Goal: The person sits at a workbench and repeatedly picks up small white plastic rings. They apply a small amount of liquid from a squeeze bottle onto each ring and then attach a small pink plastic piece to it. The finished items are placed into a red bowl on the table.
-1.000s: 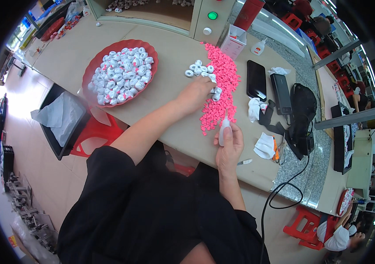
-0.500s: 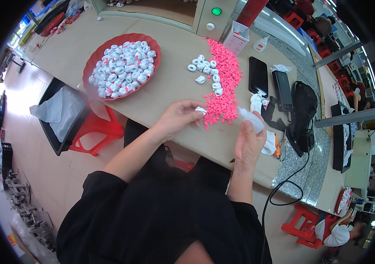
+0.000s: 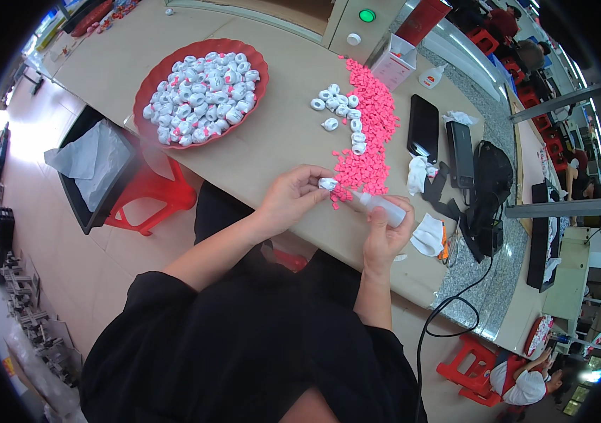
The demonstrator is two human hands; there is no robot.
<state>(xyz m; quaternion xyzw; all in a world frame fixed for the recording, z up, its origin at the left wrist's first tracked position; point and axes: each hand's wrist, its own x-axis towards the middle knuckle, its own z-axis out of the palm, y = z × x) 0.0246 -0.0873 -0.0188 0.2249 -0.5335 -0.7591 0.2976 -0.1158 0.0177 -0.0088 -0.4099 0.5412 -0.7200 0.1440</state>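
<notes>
Between the thumb and fingers of my left hand (image 3: 292, 196) is a small white ring-shaped piece (image 3: 327, 184). My right hand (image 3: 387, 236) grips a translucent white squeeze bottle (image 3: 383, 209), tilted so its thin nozzle points at that piece. Just beyond both hands spreads a pile of small pink pieces (image 3: 369, 113). Several loose white ring-shaped pieces (image 3: 333, 101) lie along the pile's left edge. To the left stands a red scalloped tray (image 3: 147, 79) heaped with white pieces, some showing pink bits.
Right of the pile lie a black phone (image 3: 424, 127), a dark power bank (image 3: 460, 151), crumpled white tissue (image 3: 428, 236) and a black bag (image 3: 492, 176). A cardboard box (image 3: 393, 65) and small white bottle (image 3: 431, 76) stand behind. A lined black bin (image 3: 93, 173) rests on a red stool (image 3: 156, 204).
My right hand has moved left, tipping the squeeze bottle's nozzle close to the white piece. My left hand has turned the piece up into clearer view. The whole view has shifted slightly.
</notes>
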